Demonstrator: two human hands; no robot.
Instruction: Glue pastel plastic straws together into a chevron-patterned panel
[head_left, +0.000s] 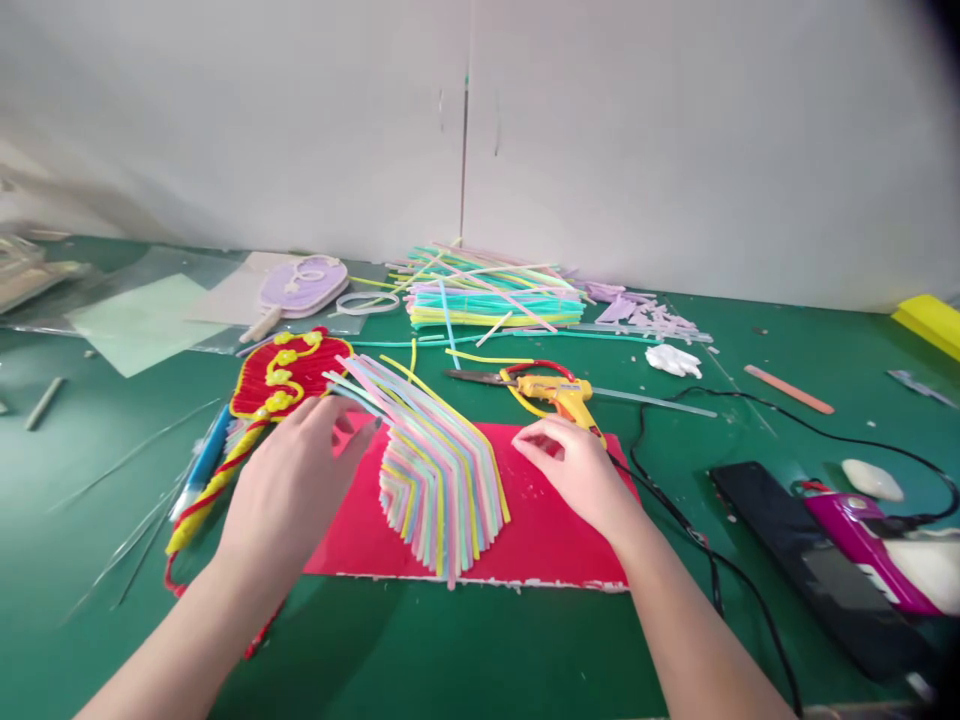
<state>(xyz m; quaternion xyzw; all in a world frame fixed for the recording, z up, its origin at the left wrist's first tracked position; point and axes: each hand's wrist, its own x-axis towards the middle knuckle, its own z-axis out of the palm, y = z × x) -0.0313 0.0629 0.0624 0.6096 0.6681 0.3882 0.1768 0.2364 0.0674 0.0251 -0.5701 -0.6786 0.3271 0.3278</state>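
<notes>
A leaf-shaped panel of pastel pipe cleaners [442,480], set side by side and bent in the middle, lies on a red sheet [555,535]. Their loose ends fan out to the upper left. My left hand [300,475] is at those ends, thumb and fingers closed around a light blue pipe cleaner [356,392]; the fingertips partly hide the grip. Over the sheet's right side hovers my right hand [574,465], its thumb and fingers curled into a pinch with nothing visible in them. Just behind it lie a yellow glue gun [559,392] and scissors [480,377].
Behind the sheet is a pile of pipe cleaners [495,300]. A red fan with yellow flowers [289,370] lies left, a purple fan [304,285] farther back. To the right are a black phone [810,560], a magenta device [862,550] and black cords [675,515].
</notes>
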